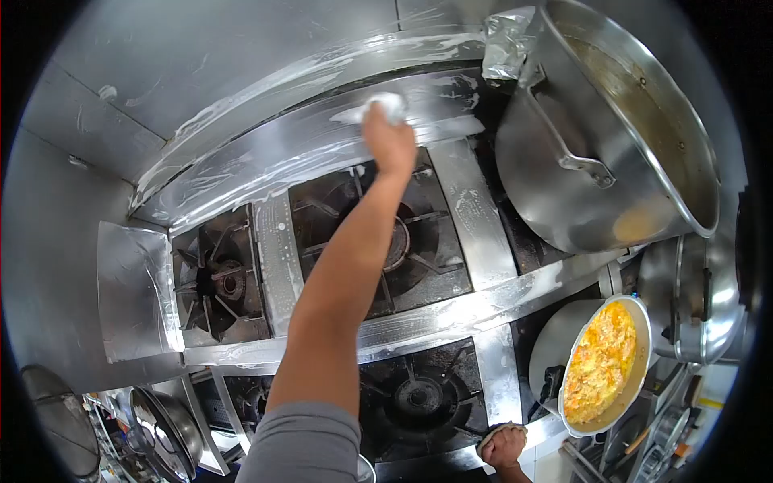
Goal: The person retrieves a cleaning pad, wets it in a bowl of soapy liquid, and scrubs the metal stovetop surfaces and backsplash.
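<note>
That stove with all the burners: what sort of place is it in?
Most likely a commercial kitchen, such as a restaurant's. The steel stove has several heavy burners, an oversized metal pot of liquid stands on it, and a smaller pot shows orange-yellow food.

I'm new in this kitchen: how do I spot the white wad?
Find the stove, then the soapy steel panel behind its burners. There the left hand holds the white wad, far paler than the darker pad under the right hand.
</note>
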`<state>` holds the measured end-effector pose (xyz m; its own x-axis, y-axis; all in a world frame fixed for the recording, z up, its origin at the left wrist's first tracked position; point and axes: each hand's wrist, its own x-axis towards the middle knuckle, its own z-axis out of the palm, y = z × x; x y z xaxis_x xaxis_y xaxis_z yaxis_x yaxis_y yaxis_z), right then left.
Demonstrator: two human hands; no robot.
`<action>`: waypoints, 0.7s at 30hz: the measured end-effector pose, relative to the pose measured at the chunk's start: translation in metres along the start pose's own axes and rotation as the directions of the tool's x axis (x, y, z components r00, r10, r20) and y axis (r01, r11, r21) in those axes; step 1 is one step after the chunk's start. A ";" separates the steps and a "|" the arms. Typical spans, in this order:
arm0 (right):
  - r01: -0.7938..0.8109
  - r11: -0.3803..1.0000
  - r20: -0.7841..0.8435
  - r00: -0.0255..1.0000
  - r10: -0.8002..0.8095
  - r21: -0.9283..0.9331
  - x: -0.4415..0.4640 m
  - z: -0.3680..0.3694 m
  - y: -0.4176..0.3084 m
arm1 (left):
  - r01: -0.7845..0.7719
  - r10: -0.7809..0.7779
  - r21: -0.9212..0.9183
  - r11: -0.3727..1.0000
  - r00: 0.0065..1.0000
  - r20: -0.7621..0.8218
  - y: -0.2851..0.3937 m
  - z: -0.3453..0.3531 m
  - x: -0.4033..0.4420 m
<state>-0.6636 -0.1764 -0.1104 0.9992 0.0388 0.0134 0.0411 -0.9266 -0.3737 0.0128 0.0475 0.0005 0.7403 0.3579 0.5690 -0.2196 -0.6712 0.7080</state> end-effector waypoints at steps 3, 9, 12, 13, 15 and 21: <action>-0.014 1.000 0.007 1.000 0.014 0.016 -0.002 -0.005 0.001 | -0.376 0.379 0.070 0.924 0.925 -0.036 -0.060 -0.020 0.005; -0.041 0.999 0.005 0.999 0.041 0.000 -0.007 -0.003 0.004 | 0.165 -0.160 0.012 0.986 0.970 -0.183 -0.150 -0.158 0.046; 0.035 0.999 -0.084 0.996 -0.033 0.023 0.006 -0.009 -0.003 | 0.189 -0.190 -0.022 0.982 0.961 -0.199 -0.080 -0.074 0.023; 0.047 0.999 -0.084 0.995 -0.046 0.007 0.009 -0.009 -0.003 | 0.132 -0.131 -0.008 0.991 0.980 -0.150 -0.061 -0.034 0.011; 0.059 0.998 -0.101 0.993 -0.056 0.021 0.008 -0.011 -0.004 | 0.027 -0.028 0.015 1.000 0.996 0.080 -0.037 0.028 -0.013; 0.067 0.998 -0.108 0.992 -0.067 -0.007 0.005 -0.011 -0.005 | 0.084 -0.025 -0.117 0.990 0.899 0.438 0.003 -0.169 0.009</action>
<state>-0.6590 -0.1761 -0.0980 0.9885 0.0602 0.1387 0.1076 -0.9245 -0.3656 -0.0881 0.1584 0.0787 0.9489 0.0541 0.3110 -0.2294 -0.5585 0.7971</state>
